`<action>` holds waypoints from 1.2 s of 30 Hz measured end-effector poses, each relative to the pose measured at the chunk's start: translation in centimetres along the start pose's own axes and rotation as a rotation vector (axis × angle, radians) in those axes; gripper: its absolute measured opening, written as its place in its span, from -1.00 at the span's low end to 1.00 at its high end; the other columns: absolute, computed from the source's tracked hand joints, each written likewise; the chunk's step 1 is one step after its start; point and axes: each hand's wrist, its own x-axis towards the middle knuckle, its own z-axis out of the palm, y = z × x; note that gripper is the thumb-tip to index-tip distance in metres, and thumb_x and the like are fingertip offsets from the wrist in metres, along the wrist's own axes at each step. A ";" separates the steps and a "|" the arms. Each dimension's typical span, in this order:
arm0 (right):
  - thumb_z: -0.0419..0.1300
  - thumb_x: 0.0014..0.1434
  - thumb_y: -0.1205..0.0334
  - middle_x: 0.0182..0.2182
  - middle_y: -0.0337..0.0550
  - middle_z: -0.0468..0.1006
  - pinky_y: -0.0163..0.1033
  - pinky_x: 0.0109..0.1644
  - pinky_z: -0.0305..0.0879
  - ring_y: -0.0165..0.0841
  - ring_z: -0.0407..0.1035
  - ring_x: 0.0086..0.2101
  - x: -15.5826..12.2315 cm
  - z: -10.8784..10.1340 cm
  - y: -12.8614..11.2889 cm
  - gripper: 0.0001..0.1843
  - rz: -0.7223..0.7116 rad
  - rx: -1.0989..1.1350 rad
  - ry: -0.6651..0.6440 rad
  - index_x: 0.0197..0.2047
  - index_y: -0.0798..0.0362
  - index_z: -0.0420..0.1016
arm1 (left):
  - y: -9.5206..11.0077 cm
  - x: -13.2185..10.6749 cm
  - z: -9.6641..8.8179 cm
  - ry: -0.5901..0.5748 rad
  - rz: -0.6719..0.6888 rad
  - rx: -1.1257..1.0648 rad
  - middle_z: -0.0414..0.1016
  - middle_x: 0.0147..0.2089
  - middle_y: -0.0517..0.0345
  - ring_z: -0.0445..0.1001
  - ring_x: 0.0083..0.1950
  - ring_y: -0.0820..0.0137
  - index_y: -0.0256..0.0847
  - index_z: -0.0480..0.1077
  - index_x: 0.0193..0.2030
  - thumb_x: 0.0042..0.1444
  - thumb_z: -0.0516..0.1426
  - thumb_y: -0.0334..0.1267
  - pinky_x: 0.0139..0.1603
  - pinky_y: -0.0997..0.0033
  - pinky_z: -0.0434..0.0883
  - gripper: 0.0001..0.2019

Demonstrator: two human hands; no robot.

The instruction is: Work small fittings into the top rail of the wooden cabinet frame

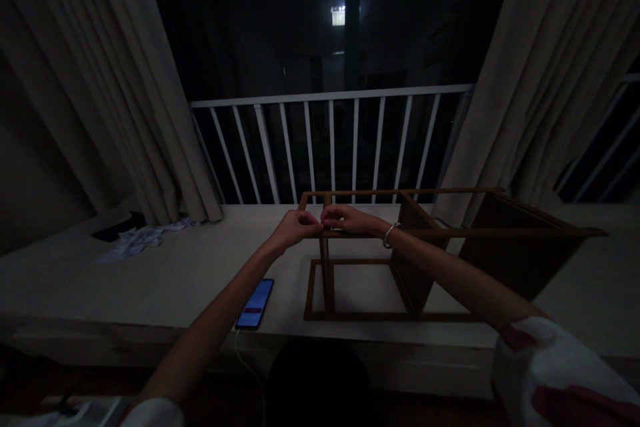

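Two long pale fabric curtains hang far beyond the hands, one up to the left (125, 80) and one up to the right (550, 80), with one white barred metal railing (330, 97) straight behind the hands between them. One wide pale worktop (175, 280) runs beneath both hands. On it, directly under and to the right of the hands, stands one brown open wooden frame (475, 232) of thin bars with two solid panels, its upper front rail running off to the right. Well to the left of the left hand lies one loose scatter of small white paper slips (135, 240); too dim to count them. Below the left hand, near the worktop's front edge, lies one dark flat phone with a lit blue screen (255, 303), a thin white cable (247, 363) trailing down from it. The left hand (295, 227) and right hand (350, 219) meet knuckle to knuckle, each with fingers curled closed, pinching the frame's upper rail near its left corner. One thin silver bangle (390, 235) circles the right wrist.
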 end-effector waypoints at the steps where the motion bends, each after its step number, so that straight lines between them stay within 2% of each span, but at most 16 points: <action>1: 0.02 0.11 0.11 -0.35 -0.18 0.40 -0.36 -0.27 0.19 -0.49 0.25 -0.36 0.0 0.0 0.0 -0.71 -0.013 -0.010 -0.004 -0.24 0.17 0.34 | -0.1 0.0 -0.1 -0.006 0.002 0.005 0.46 -0.48 0.10 0.38 -0.44 0.48 -0.35 0.41 -0.43 -0.19 0.19 -0.10 -0.45 0.54 0.27 -0.70; 9: 0.04 0.09 0.08 -0.29 -0.15 0.41 -0.31 -0.14 0.18 -0.44 0.27 -0.26 0.1 -0.2 0.2 -0.68 -0.032 -0.049 0.010 -0.21 0.16 0.38 | -0.3 -0.1 -0.4 -0.089 0.085 0.011 0.45 -0.43 0.11 0.38 -0.40 0.46 -0.35 0.39 -0.37 -0.13 0.15 -0.08 -0.39 0.50 0.28 -0.68; 15: 0.11 0.02 0.07 -0.29 -0.14 0.40 -0.26 -0.08 0.17 -0.42 0.27 -0.24 0.4 -0.2 0.8 -0.71 -0.105 -0.049 0.072 -0.31 0.13 0.45 | 0.1 -0.5 -0.1 -0.021 0.213 0.075 0.41 -0.41 0.17 0.35 -0.40 0.51 -0.30 0.35 -0.33 -0.07 0.11 -0.15 -0.40 0.54 0.28 -0.76; 26: 0.13 0.00 0.06 -0.31 -0.13 0.42 -0.26 -0.12 0.19 -0.41 0.30 -0.26 0.4 -0.2 1.1 -0.69 -0.078 -0.041 0.063 -0.29 0.11 0.49 | -0.2 -0.6 0.0 -0.024 0.332 0.220 0.44 -0.31 0.12 0.39 -0.26 0.45 -0.25 0.42 -0.30 0.04 0.01 -0.27 -0.29 0.50 0.31 -0.81; 31: 0.11 0.04 0.13 -0.24 -0.11 0.38 -0.25 -0.03 0.15 -0.41 0.27 -0.17 0.5 -0.2 1.1 -0.74 -0.157 -0.026 0.029 -0.28 0.12 0.48 | -0.1 -0.7 -0.2 -0.076 0.397 0.266 0.41 -0.29 0.11 0.37 -0.24 0.46 -0.23 0.42 -0.28 0.08 -0.03 -0.29 -0.25 0.50 0.29 -0.79; 36: 0.09 0.07 0.19 -0.19 -0.10 0.37 -0.22 0.00 0.13 -0.40 0.25 -0.14 0.4 -0.2 0.9 -0.77 -0.145 -0.034 0.040 -0.26 0.10 0.47 | -0.1 0.1 -0.9 -0.138 0.478 0.352 0.40 -0.30 0.10 0.35 -0.24 0.45 -0.22 0.42 -0.27 0.09 -0.02 -0.31 -0.17 0.46 0.27 -0.80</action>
